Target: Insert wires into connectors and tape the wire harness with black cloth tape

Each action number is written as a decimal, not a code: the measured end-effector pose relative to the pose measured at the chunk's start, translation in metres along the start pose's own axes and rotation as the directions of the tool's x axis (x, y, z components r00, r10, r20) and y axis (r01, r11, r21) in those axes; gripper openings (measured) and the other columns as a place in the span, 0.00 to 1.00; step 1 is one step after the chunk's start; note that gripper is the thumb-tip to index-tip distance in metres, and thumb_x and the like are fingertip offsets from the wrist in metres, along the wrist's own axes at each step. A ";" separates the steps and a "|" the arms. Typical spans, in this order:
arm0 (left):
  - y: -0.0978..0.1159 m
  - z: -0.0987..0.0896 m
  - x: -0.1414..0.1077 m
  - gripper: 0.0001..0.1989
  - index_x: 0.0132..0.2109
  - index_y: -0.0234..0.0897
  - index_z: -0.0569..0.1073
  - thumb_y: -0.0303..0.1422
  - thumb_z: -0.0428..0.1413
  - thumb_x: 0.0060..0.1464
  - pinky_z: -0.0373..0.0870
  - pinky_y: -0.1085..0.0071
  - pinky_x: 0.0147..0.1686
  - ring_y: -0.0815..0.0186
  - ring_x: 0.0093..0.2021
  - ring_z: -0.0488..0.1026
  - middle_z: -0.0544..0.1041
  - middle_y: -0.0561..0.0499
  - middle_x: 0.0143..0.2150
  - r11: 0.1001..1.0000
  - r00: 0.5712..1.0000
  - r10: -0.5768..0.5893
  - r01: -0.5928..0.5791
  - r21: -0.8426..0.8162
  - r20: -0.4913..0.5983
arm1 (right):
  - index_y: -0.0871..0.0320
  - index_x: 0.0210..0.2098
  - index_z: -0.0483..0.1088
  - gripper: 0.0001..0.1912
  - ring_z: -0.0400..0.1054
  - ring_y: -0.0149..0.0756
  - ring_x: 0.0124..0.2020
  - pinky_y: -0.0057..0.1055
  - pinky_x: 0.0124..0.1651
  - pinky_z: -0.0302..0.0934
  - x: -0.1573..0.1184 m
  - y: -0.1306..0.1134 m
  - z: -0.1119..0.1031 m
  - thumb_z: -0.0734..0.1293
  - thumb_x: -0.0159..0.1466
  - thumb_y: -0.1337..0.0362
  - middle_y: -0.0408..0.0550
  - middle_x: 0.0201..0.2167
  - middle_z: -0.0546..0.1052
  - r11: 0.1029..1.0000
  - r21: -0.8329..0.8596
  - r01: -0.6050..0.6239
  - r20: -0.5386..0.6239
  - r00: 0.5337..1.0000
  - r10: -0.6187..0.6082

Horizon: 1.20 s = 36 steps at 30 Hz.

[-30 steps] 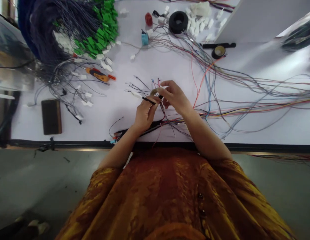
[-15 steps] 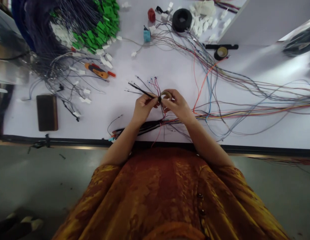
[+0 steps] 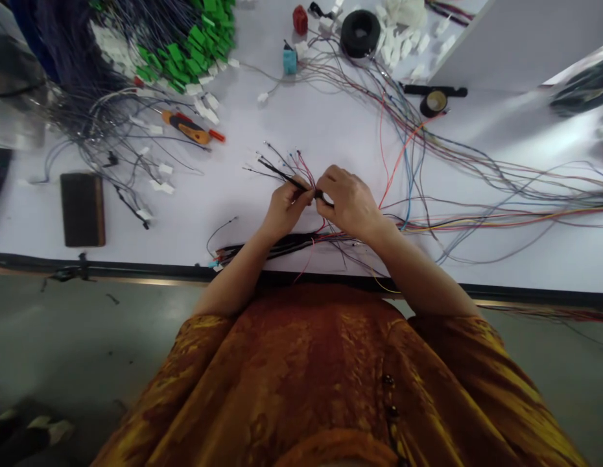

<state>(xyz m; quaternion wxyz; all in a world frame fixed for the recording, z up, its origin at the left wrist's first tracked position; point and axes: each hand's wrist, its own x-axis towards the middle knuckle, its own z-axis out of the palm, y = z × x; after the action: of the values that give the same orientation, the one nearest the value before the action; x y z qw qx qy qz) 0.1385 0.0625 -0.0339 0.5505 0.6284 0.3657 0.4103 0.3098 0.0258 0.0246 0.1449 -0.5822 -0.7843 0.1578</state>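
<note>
Shirt: a loose, glossy orange-brown shirt (image 3: pixel 325 370) with mottled golden-yellow patches, spread below the left hand (image 3: pixel 286 209) and right hand (image 3: pixel 347 201).
Sleeves: a wide left sleeve (image 3: pixel 194 350) and right sleeve (image 3: pixel 452 350) of the same cloth, on either side below the hands.
Buttons: two small dark round buttons (image 3: pixel 389 381) in a line down the shirt front, below the right hand.
Neckline: a rounded edge (image 3: pixel 338 451) of the same cloth, farthest from the hands.
Forearms: bare (image 3: pixel 411 269) between the sleeve ends and the hands.

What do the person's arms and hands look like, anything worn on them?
The left hand and right hand are bare, no gloves. The left sleeve and right sleeve are loose, mottled rust-orange and mustard, ending above the bare forearms.
</note>
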 end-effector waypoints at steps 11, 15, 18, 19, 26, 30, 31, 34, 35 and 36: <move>-0.005 -0.007 0.004 0.15 0.32 0.38 0.68 0.41 0.63 0.59 0.68 0.76 0.29 0.73 0.25 0.69 0.69 0.57 0.24 0.992 0.975 -0.129 0.129 -0.012 -0.180 | 0.58 0.32 0.72 0.14 0.66 0.40 0.36 0.37 0.40 0.59 -0.015 -0.054 0.011 0.58 0.72 0.65 0.51 0.33 0.76 0.930 0.046 0.364 0.082 0.927 -0.367; -0.006 -0.013 0.009 0.12 0.32 0.38 0.68 0.35 0.63 0.59 0.68 0.77 0.27 0.74 0.24 0.69 0.70 0.58 0.23 0.961 0.950 -0.273 0.263 -0.086 -0.151 | 0.55 0.36 0.72 0.21 0.67 0.38 0.37 0.35 0.42 0.63 -0.008 -0.048 0.016 0.50 0.74 0.68 0.49 0.32 0.75 0.946 0.167 0.279 0.001 0.959 -0.283; -0.003 -0.017 0.005 0.11 0.33 0.36 0.71 0.37 0.62 0.59 0.70 0.77 0.29 0.74 0.26 0.72 0.74 0.55 0.26 0.928 0.939 -0.339 0.324 -0.186 -0.053 | 0.57 0.42 0.72 0.14 0.68 0.44 0.42 0.40 0.46 0.63 0.010 0.014 0.015 0.56 0.74 0.60 0.53 0.35 0.74 0.996 0.082 -0.047 -0.073 0.996 0.053; -0.002 -0.019 0.004 0.12 0.34 0.35 0.73 0.38 0.62 0.59 0.70 0.77 0.30 0.74 0.27 0.72 0.75 0.53 0.27 0.919 0.939 -0.342 0.329 -0.216 -0.029 | 0.58 0.43 0.72 0.14 0.68 0.47 0.45 0.44 0.49 0.63 0.014 0.034 0.014 0.61 0.72 0.55 0.55 0.37 0.74 0.983 0.034 -0.178 -0.129 0.975 0.181; 0.000 -0.026 0.003 0.16 0.42 0.37 0.78 0.45 0.65 0.56 0.68 0.75 0.30 0.73 0.27 0.70 0.73 0.55 0.26 0.955 0.992 -0.130 0.124 -0.270 -0.004 | 0.58 0.34 0.74 0.19 0.67 0.37 0.38 0.36 0.44 0.62 0.030 0.033 0.015 0.59 0.73 0.53 0.48 0.32 0.73 0.918 0.395 -0.047 -0.106 0.990 0.097; 0.001 -0.029 0.004 0.14 0.39 0.35 0.78 0.43 0.66 0.56 0.67 0.75 0.28 0.73 0.26 0.70 0.74 0.54 0.25 0.960 0.997 -0.075 0.064 -0.273 -0.027 | 0.60 0.27 0.72 0.18 0.59 0.29 0.28 0.30 0.32 0.53 0.038 0.013 0.027 0.64 0.69 0.56 0.42 0.24 0.67 0.752 0.659 -0.021 0.036 0.999 -0.004; 0.001 -0.029 0.004 0.14 0.38 0.35 0.77 0.42 0.66 0.56 0.67 0.75 0.27 0.73 0.25 0.70 0.74 0.54 0.24 0.962 0.995 -0.089 0.076 -0.261 -0.038 | 0.61 0.28 0.73 0.16 0.59 0.29 0.28 0.30 0.32 0.53 0.038 0.013 0.030 0.65 0.68 0.57 0.42 0.24 0.68 0.732 0.681 -0.015 0.026 1.000 -0.004; 0.003 -0.026 0.004 0.12 0.32 0.35 0.74 0.38 0.65 0.55 0.67 0.76 0.24 0.74 0.22 0.70 0.74 0.55 0.22 0.969 0.984 -0.142 0.115 -0.219 -0.111 | 0.60 0.29 0.74 0.13 0.60 0.30 0.29 0.30 0.34 0.54 0.034 0.011 0.036 0.66 0.67 0.60 0.42 0.26 0.69 0.752 0.658 0.021 -0.051 0.999 0.017; 0.002 -0.024 0.004 0.13 0.30 0.35 0.72 0.36 0.65 0.56 0.66 0.77 0.24 0.74 0.22 0.69 0.73 0.56 0.21 0.970 0.979 -0.151 0.120 -0.210 -0.138 | 0.60 0.29 0.74 0.13 0.61 0.30 0.29 0.30 0.35 0.55 0.032 0.010 0.037 0.67 0.67 0.60 0.42 0.26 0.69 0.786 0.617 0.035 -0.081 0.997 0.019; 0.002 -0.023 0.004 0.14 0.28 0.36 0.70 0.35 0.65 0.56 0.65 0.77 0.23 0.75 0.21 0.68 0.72 0.56 0.21 0.971 0.974 -0.158 0.123 -0.204 -0.163 | 0.59 0.30 0.73 0.12 0.61 0.31 0.29 0.31 0.36 0.55 0.030 0.008 0.037 0.66 0.68 0.60 0.43 0.27 0.70 0.830 0.556 0.047 -0.104 0.994 0.013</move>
<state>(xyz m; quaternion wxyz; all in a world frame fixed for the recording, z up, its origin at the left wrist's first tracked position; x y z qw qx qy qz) 0.1191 0.0752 -0.0301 0.6015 0.5056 0.4158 0.4579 0.2932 0.0542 -0.0111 0.3501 -0.5150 -0.7008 0.3479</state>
